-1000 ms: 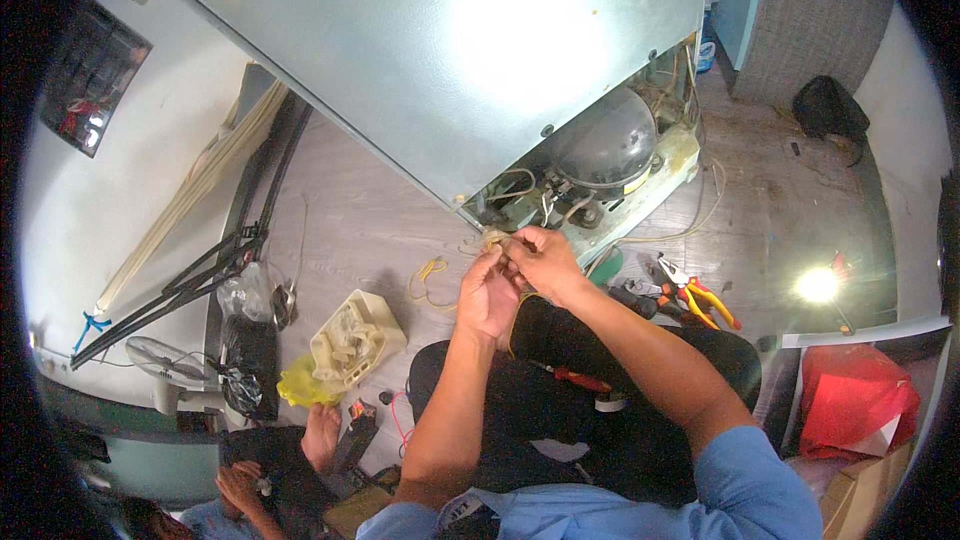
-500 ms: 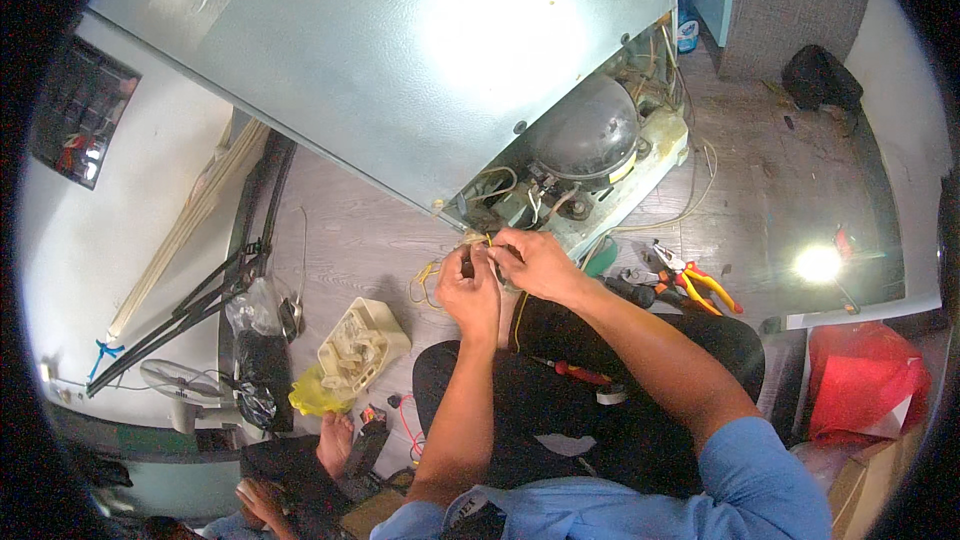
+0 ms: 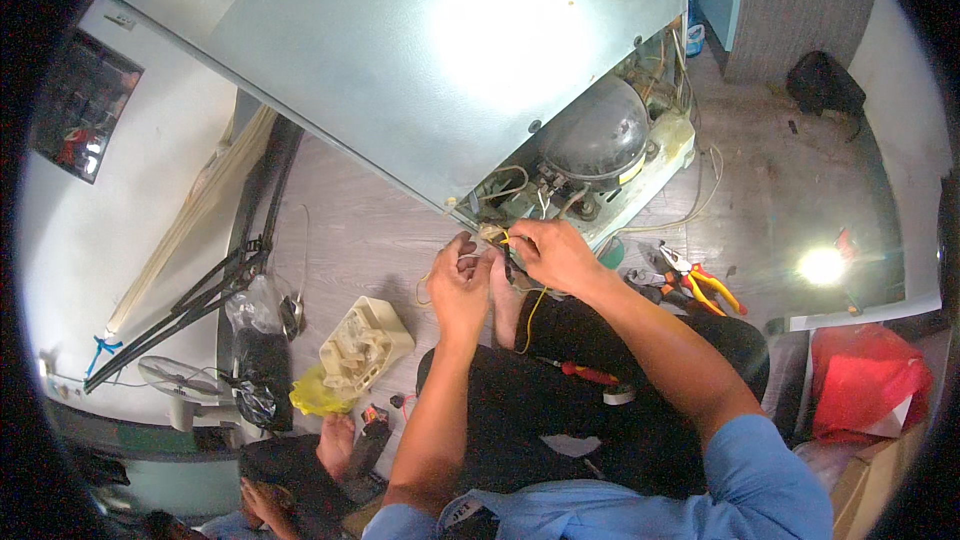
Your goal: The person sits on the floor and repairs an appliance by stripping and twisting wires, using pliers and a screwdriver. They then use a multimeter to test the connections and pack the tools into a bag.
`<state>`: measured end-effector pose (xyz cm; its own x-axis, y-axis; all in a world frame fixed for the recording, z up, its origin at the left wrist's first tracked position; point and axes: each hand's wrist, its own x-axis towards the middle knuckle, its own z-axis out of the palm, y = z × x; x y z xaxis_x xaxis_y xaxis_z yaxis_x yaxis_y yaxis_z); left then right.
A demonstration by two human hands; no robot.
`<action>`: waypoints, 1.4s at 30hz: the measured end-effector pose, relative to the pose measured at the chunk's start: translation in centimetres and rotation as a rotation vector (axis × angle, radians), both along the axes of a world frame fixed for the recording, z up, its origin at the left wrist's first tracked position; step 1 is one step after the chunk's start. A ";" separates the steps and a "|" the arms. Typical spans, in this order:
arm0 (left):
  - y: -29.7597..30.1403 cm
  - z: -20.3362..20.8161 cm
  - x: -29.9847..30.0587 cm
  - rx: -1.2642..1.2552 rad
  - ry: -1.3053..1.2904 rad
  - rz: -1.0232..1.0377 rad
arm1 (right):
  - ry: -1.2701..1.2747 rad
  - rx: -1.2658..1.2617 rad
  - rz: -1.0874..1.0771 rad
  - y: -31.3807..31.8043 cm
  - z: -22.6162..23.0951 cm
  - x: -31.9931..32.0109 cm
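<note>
My right hand (image 3: pixel 556 254) pinches a yellow wire (image 3: pixel 503 237) beside a small bundle of wires at the lower corner of the fridge's (image 3: pixel 380 60) open rear compartment. Just left of it is my left hand (image 3: pixel 462 278), fingers loosely curled and thumb apart, with nothing plainly held. Beyond my hands sits the black domed compressor (image 3: pixel 597 135), with loose wires around its near end. The yellow wire's lower length hangs down by my bare foot (image 3: pixel 506 308). Fingertips of the right hand partly hide the wire's end.
Pliers with red and yellow handles (image 3: pixel 703 282) lie on the floor to the right, beside other dark-handled tools. A red-handled screwdriver (image 3: pixel 588 373) rests near my legs. To the left are a cream plastic housing (image 3: pixel 367 345) and a yellow bag (image 3: pixel 320 392). Another person's hand (image 3: pixel 262 508) shows lower left.
My left hand has come away from the wires, slightly left and down, its fingers loosened. My right hand has shifted a little right, still pinching the yellow wire. The whole view has shifted slightly.
</note>
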<state>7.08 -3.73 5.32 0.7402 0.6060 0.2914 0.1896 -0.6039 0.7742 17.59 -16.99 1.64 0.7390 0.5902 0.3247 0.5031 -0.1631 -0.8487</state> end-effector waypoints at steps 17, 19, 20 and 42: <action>-3.1 -0.4 1.3 -0.637 -0.098 0.184 | 0.728 0.232 0.221 1.8 -2.4 -0.7; -3.7 0.0 1.4 -0.532 -0.057 0.217 | 0.599 0.118 0.233 1.7 -2.2 -0.2; -3.5 -0.4 1.5 -0.529 -0.086 0.212 | 0.583 0.079 0.239 1.6 -2.1 -0.1; 0.1 -3.8 1.8 -1.114 -0.562 0.008 | 0.074 -0.166 0.036 -2.2 0.6 3.1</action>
